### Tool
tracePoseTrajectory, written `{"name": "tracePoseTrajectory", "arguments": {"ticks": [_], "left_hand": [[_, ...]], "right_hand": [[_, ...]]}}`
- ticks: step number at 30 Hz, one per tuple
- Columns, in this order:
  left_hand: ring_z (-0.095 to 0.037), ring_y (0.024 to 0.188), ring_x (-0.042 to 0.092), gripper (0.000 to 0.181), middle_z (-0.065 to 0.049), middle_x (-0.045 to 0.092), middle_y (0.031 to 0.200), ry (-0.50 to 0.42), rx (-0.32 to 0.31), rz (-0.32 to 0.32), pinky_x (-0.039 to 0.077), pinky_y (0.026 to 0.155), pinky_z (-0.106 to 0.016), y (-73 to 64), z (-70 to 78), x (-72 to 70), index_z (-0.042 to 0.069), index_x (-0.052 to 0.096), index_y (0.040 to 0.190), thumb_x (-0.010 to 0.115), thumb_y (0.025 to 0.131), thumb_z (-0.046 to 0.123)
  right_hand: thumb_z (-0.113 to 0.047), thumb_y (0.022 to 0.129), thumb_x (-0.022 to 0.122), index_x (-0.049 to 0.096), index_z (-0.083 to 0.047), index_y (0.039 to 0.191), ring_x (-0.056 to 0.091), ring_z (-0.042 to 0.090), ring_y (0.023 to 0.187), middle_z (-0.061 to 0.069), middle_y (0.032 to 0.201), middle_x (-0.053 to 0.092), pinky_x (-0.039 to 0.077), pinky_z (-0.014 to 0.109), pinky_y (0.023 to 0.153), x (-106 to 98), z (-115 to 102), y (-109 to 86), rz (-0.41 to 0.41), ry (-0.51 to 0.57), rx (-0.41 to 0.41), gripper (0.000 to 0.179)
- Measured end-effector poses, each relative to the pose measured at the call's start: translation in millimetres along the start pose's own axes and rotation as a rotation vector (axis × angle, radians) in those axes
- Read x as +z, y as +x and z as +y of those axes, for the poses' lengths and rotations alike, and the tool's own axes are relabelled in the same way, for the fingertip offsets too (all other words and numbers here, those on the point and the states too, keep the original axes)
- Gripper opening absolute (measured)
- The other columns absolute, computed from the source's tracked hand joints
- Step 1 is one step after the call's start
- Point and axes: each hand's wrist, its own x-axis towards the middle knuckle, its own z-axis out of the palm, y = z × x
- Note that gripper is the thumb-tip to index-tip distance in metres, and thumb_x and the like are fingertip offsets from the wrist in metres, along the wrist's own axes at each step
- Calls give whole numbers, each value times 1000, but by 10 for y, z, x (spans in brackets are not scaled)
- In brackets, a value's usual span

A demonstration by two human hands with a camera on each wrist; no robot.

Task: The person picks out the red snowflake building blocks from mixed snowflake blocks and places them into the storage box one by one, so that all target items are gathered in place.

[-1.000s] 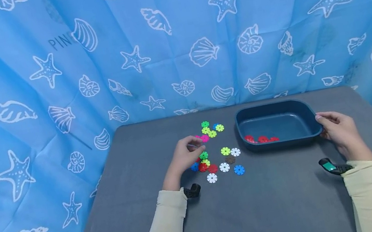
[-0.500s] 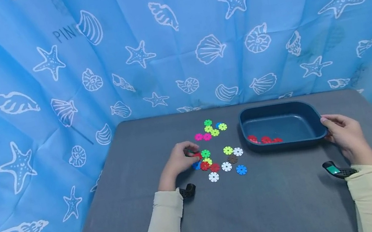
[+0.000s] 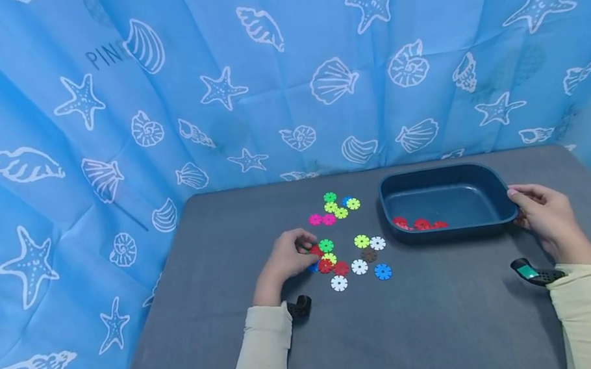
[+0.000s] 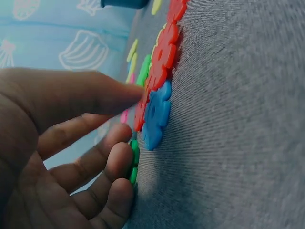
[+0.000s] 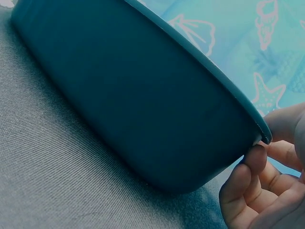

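My left hand (image 3: pixel 285 257) is bent over the left side of a loose group of notched plastic discs. Its thumb tip and index finger pinch the edge of a red disc (image 4: pixel 139 114), which overlaps a blue disc (image 4: pixel 156 117). A green disc (image 4: pixel 134 164) lies by the other fingertips. More red discs (image 3: pixel 340 268) are close by. My right hand (image 3: pixel 551 218) grips the right end of a dark blue tub (image 3: pixel 452 230), thumb over the rim and fingers below it. Several red discs (image 3: pixel 422 224) are inside the tub, along its near wall.
Yellow, pink and green discs (image 3: pixel 330 197) form a second group farther back. White discs (image 3: pixel 359 267), a brown disc (image 3: pixel 368 254) and a blue disc (image 3: pixel 383 271) lie between the left hand and the tub. A blue shell-print curtain (image 3: pixel 277 82) hangs behind the grey table (image 3: pixel 417 334).
My left hand has come down and slightly left onto the red disc, uncovering the pink discs. The right hand keeps its grip on the tub. The head view has shifted slightly.
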Motion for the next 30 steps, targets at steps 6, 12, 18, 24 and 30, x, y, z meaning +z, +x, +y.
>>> {"name": "tracePoseTrajectory", "arguments": {"ticks": [6,12,18,24,30], "left_hand": [[-22,93,61,27,-11,70,116,70,-20,32,56,85,-40,-12,37,47,7,76,121,79,95,15],[-26,110,65,23,-12,71,121,111,-50,52,58,98,-47,-6,73,80,6,78,117,79,96,16],[-22,97,60,18,-9,66,112,97,-36,54,56,86,-41,-28,86,69,9,75,110,81,94,14],[-21,83,59,13,-7,66,98,43,-19,53,53,74,-34,-11,64,60,10,73,107,78,96,12],[-20,85,60,8,-6,65,96,-15,4,78,53,78,-33,18,73,51,10,74,106,73,98,10]], "right_hand": [[-40,108,59,63,-26,126,60,4,82,-15,102,60,56,20,65,2,20,16,-3,2,-3,23],[-38,109,58,63,-28,123,60,4,82,-16,101,61,56,19,65,1,18,19,3,4,-10,18],[-39,109,58,63,-27,125,61,4,83,-16,102,60,56,19,66,8,30,29,11,-9,-6,21],[-41,109,57,62,-25,131,59,5,85,-15,104,59,56,19,66,9,25,27,6,-17,2,28],[-40,109,57,62,-24,133,59,5,86,-15,105,58,56,20,66,7,9,19,5,-21,5,29]]}}
